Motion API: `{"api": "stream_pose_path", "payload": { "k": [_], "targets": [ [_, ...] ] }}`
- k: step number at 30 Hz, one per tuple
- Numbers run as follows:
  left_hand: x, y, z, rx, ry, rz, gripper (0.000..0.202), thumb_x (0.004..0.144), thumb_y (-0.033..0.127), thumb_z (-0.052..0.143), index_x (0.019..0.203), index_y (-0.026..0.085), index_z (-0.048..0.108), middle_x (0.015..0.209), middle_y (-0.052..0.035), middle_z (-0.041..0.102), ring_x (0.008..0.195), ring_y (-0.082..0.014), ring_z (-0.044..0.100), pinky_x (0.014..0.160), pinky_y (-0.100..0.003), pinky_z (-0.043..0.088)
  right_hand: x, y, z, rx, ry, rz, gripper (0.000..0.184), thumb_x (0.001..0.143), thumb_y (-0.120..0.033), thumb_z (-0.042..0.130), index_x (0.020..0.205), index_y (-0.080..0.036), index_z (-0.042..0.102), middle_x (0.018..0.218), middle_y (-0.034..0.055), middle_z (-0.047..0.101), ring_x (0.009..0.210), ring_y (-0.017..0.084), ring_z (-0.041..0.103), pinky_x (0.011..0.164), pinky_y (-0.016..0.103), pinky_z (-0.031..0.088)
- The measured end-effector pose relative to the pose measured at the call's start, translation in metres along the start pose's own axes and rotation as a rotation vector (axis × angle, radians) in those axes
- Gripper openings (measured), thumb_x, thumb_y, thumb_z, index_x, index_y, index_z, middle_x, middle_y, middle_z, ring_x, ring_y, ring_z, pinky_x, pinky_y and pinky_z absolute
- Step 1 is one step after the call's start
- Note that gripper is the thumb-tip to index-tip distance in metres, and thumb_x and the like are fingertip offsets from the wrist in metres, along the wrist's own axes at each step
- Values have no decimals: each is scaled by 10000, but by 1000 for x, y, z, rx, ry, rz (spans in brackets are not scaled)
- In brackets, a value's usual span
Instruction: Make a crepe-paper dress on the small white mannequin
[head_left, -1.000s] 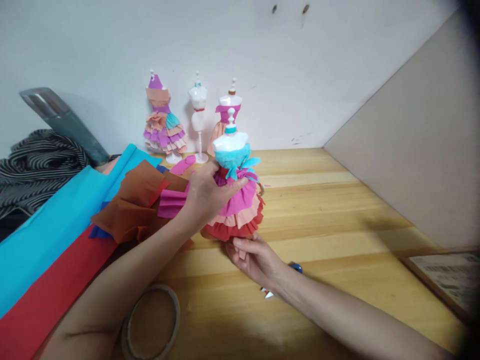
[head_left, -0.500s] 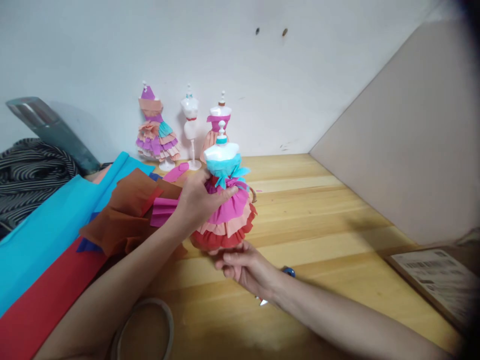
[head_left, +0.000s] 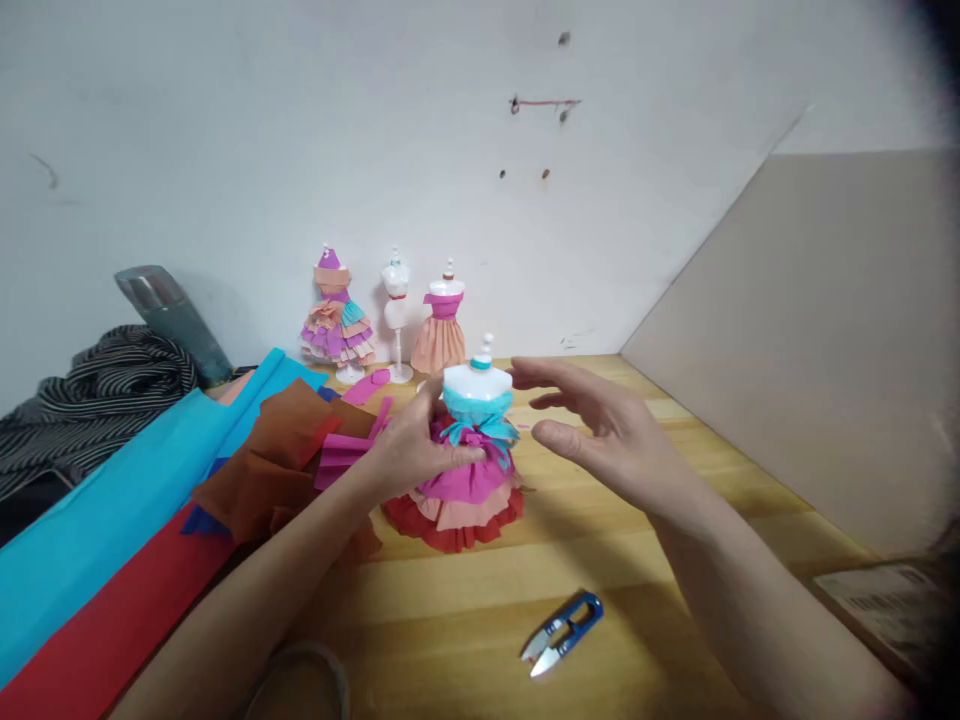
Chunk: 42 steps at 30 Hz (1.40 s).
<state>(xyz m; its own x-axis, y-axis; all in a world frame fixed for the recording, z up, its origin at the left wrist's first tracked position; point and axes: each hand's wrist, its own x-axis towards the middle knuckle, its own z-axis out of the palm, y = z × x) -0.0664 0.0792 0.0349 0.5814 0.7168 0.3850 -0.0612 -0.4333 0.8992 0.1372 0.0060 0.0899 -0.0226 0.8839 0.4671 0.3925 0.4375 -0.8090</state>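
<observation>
Holding a dressed form at the waist with one hand, the other spread beside it

In the head view, the form [head_left: 478, 384] is seen upright near the middle of the table [head_left: 660, 590]. Its waist is gripped by the left hand [head_left: 405, 445]: the thumb is laid across the front, over the top of the skirt [head_left: 469, 485], while the other fingers are mostly hidden behind. The right hand [head_left: 604, 430] is held at the other side, its thumb parted widely from its curved fingers and the gap turned toward the form. Whether the shoulder is touched by the fingertips cannot be told. The chest is wrapped in a turquoise band [head_left: 480, 408], knotted in front, and the skirt is layered in pink, peach and red. The base is hidden by the skirt.

Behind, three more forms are lined up by the wall: a purple-topped form [head_left: 337, 320], a bare form [head_left: 395, 280] and a peach-skirted form [head_left: 440, 335]. Blue paper [head_left: 142, 460], red paper [head_left: 105, 610] and brown paper [head_left: 259, 470] are spread on the left, with striped cloth [head_left: 120, 375] and a bottle [head_left: 180, 320] beyond. In front, snips [head_left: 574, 622] are laid on the table, blades parted. A ring [head_left: 339, 668] is partly cut off by the lower edge.
</observation>
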Motion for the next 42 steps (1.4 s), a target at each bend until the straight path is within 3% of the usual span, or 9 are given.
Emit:
{"api": "stream_pose_path", "payload": {
  "k": [6,9,12,16,20,28,35,38,42],
  "targets": [
    [-3,7,1,-18,-63,-22,1003,636,376,844,1481,215,328,1378,-138,546,1250,-318,533,1046,-424,440,24,1,29,240,-138,94,414,686,-489,795,943,-165,762,881,82,758,755,221,690,646,327,553],
    [-3,3,-10,-70,-180,-47,1157,556,434,880,1520,256,265,1549,-136,364,1414,-341,361,1146,-426,338,24,5,24,312,-16,119,315,636,-419,847,839,-189,776,722,31,735,605,163,646,536,269,512],
    [0,-9,-18,-100,-141,-176,989,675,511,786,1506,285,300,1586,-109,314,1455,-299,306,1148,-392,322,21,11,4,352,171,121,286,585,-371,884,808,-220,788,680,16,734,573,146,638,517,252,501],
    [3,-27,-10,-187,223,-555,661,794,685,545,1227,188,600,1220,-142,658,1118,-279,615,942,-378,466,13,17,-27,356,399,78,350,493,-354,911,790,-208,797,675,40,742,574,203,670,547,324,537],
    [-1,-28,13,-627,53,-746,623,756,738,535,937,154,654,829,-90,695,730,-185,633,694,-307,491,6,21,-42,311,421,67,328,528,-347,878,801,-183,799,681,80,743,630,272,700,601,415,571],
    [-9,-10,41,-890,309,-699,417,612,172,805,1010,157,682,1057,-90,708,824,-158,659,723,-252,500,-2,24,-41,249,302,54,265,579,-297,824,835,-232,807,789,116,771,699,321,713,600,469,561],
    [-11,-27,54,-1014,313,-727,341,772,457,685,967,178,693,1059,-96,723,928,-221,677,796,-328,521,-13,18,-49,92,275,-2,191,634,-265,718,802,-229,804,857,114,765,632,287,675,505,414,485],
    [-11,-24,53,-923,340,-634,301,736,343,748,974,172,678,1114,-101,707,1003,-228,664,903,-348,495,-9,18,-48,79,215,-155,171,638,-324,771,774,-228,809,787,90,761,746,312,693,653,462,533],
    [-10,-18,51,-907,300,-744,335,691,85,674,1019,155,668,1026,-93,724,873,-198,684,901,-360,495,-4,14,-52,43,-34,-279,244,668,-456,788,834,-279,817,648,74,725,729,292,699,707,457,556]
  ]
}}
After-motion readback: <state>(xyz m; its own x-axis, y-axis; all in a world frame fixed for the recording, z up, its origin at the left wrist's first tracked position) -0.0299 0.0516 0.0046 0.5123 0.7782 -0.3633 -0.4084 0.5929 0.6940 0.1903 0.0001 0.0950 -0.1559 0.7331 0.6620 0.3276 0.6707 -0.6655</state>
